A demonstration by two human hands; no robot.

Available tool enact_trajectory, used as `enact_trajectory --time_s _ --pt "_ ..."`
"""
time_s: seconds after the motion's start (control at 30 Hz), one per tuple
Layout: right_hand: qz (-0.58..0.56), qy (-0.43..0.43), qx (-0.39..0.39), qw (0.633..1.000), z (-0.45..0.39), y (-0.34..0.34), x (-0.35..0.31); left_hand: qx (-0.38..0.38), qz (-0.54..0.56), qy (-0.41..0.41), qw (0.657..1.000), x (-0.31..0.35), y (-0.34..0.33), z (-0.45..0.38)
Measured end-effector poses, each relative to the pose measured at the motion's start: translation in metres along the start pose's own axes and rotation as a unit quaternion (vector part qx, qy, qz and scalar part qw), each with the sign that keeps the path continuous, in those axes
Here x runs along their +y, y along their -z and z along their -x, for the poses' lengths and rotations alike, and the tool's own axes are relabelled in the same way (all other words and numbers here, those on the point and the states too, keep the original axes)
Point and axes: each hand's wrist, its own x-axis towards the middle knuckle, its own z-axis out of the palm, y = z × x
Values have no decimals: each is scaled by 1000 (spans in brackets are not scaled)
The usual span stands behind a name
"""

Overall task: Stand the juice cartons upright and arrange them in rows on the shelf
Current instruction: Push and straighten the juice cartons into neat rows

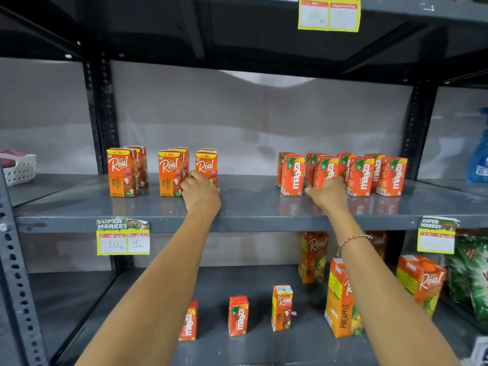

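Note:
On the grey middle shelf (pixel 248 204) orange Real litchi cartons stand upright in pairs at the left: one pair (pixel 122 172), a second pair (pixel 170 173) and a third (pixel 206 165). My left hand (pixel 201 194) is closed around the base of the third Real carton. At the right, several Maaza mango cartons (pixel 361 178) stand upright in two rows. My right hand (pixel 327 192) grips the lower part of one front Maaza carton (pixel 325 170), hiding its base.
The lower shelf holds two small Maaza cartons (pixel 238 315), a small Real carton (pixel 282 307), tall pineapple cartons (pixel 342 299) and green packets (pixel 470 276) at the right. A white basket (pixel 18 169) sits far left, a blue bottle (pixel 479 157) far right. Price tags (pixel 122 236) hang on the shelf edge.

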Motion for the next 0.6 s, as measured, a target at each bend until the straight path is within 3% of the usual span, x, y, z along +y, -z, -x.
enact_trajectory --time_s 0.07,0.13,0.23,0.6 --pt "29 -50 20 998 -7 11 10 -1 -5 -4 1000 1 0 1" --pt "46 -58 -24 997 -15 16 12 -4 -10 -4 1000 1 0 2" --pt "30 -41 -54 997 -23 17 10 -12 -22 -4 1000 2 3 0" --pt "39 -4 -31 999 -30 12 17 -23 -32 -5 999 3 6 3"
